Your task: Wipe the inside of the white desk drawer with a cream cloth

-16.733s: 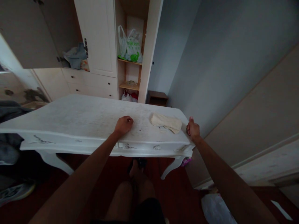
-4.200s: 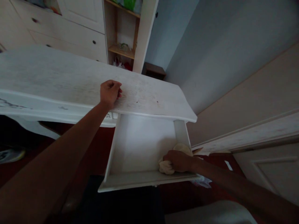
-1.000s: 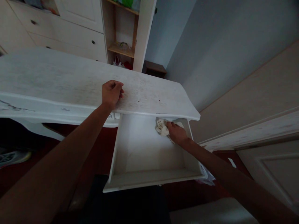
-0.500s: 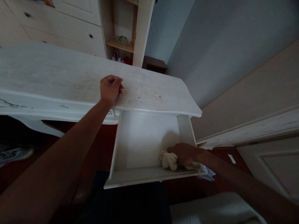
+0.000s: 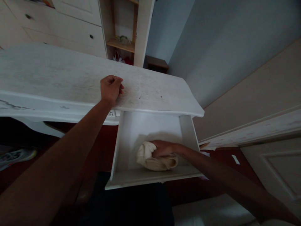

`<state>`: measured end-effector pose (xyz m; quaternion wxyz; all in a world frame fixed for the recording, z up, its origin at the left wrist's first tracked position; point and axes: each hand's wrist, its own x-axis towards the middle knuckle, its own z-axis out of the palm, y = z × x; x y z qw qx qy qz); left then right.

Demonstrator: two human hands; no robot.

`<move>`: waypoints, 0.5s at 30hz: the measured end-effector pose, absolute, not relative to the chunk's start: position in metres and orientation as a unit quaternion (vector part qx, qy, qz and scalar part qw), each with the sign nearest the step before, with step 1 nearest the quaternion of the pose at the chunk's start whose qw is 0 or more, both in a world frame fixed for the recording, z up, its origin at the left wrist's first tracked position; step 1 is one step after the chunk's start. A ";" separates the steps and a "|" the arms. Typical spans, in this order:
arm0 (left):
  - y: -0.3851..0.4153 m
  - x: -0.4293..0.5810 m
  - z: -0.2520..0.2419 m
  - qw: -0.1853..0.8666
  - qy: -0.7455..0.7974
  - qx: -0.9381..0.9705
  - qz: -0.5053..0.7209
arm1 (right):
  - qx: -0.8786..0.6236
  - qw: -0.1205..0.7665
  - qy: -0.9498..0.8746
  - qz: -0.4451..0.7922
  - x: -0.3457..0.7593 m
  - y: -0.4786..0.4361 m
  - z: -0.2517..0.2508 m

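A white drawer (image 5: 122,180) stands pulled out from under the right end of a white table (image 5: 58,78). Inside it, my right hand (image 5: 163,148) presses a bunched cream cloth (image 5: 150,160) against the drawer floor near the front wall, fingers closed over the cloth. My left hand (image 5: 110,88) rests on the tabletop near its front edge, above the drawer's left side, with its fingers curled in a loose fist and nothing visible in them.
A white wardrobe with drawers (image 5: 66,28) and an open shelf niche (image 5: 121,44) stands behind the table. A small dark stool (image 5: 155,64) sits by the grey wall. Cream panelled doors (image 5: 258,125) run along the right. A shoe (image 5: 14,155) lies on the red floor.
My right hand has slid the cloth left along the drawer's front, from the front right corner toward the middle. My left hand has stayed on the tabletop.
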<state>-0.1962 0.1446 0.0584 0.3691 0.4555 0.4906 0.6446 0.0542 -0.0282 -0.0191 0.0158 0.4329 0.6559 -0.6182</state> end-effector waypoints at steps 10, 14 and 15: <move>0.147 -0.197 0.060 0.377 0.495 0.449 0.641 | 0.456 -0.365 0.447 -0.678 0.041 -0.021 0.029; 0.146 -0.197 0.061 0.383 0.494 0.444 0.642 | 0.500 -0.414 0.375 -0.662 0.079 -0.039 0.046; 0.145 -0.197 0.062 0.385 0.494 0.443 0.642 | 0.509 -0.421 0.360 -0.659 0.087 -0.045 0.046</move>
